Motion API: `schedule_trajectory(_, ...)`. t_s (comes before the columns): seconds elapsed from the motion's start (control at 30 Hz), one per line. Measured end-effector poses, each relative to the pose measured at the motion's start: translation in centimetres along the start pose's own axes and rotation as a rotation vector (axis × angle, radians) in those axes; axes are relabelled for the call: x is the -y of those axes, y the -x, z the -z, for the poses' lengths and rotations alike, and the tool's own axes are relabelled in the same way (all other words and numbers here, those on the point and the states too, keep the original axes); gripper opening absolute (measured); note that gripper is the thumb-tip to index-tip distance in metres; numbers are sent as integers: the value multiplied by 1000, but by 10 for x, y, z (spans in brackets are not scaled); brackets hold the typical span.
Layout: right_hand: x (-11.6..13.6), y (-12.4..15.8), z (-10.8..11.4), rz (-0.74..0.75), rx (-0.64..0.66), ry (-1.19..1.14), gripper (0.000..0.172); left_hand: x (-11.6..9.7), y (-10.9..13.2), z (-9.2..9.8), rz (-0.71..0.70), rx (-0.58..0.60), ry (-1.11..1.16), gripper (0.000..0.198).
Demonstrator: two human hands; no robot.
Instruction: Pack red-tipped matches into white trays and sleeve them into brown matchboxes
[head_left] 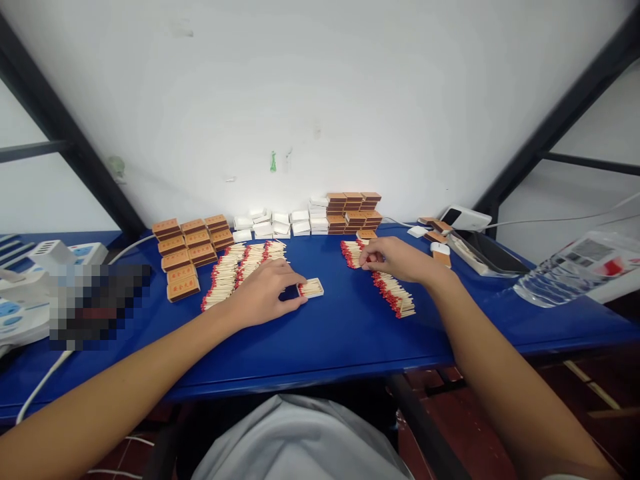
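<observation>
My left hand [273, 291] has its thumb and fingers around the left end of a small white tray [321, 291] that holds red-tipped matches. Over the right-hand row of matches [395, 297], my right hand [383, 259] is closed in a pinch; whatever its fingertips hold is too small to make out. More matches [225, 275] lie in long rows beside and partly behind my left hand. White trays [281, 223] stand along the wall, between brown matchboxes on the left [183, 280] and a stack of brown boxes [353, 217].
A power strip [95, 255] and a pixelated dark object [105, 300] are at the left. On the right are a white device [465, 218], a black item in a white box [500, 257] and a clear bottle [575, 267] lying down. The blue table's front edge [310, 380] runs before my body.
</observation>
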State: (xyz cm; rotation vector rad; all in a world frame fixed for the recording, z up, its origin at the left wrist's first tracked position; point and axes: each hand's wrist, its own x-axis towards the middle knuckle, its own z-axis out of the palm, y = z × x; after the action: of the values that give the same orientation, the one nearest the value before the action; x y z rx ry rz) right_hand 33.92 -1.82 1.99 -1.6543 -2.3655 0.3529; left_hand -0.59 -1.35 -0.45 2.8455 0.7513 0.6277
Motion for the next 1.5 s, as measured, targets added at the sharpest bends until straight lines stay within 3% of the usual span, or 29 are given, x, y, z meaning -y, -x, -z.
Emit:
schedule_trajectory(0.67, -2, -7, -14, 30, 47, 38, 14, 0, 2, -1, 4, -9, -22, 27)
schedule_trajectory(0.97, 4, -9, -13, 33, -40, 101, 14, 1, 2, -2, 18, 4, -27, 31)
schedule_trajectory(1.5, 0, -10, -14, 61, -62, 90, 14, 0, 2, -1, 13, 0, -19, 28)
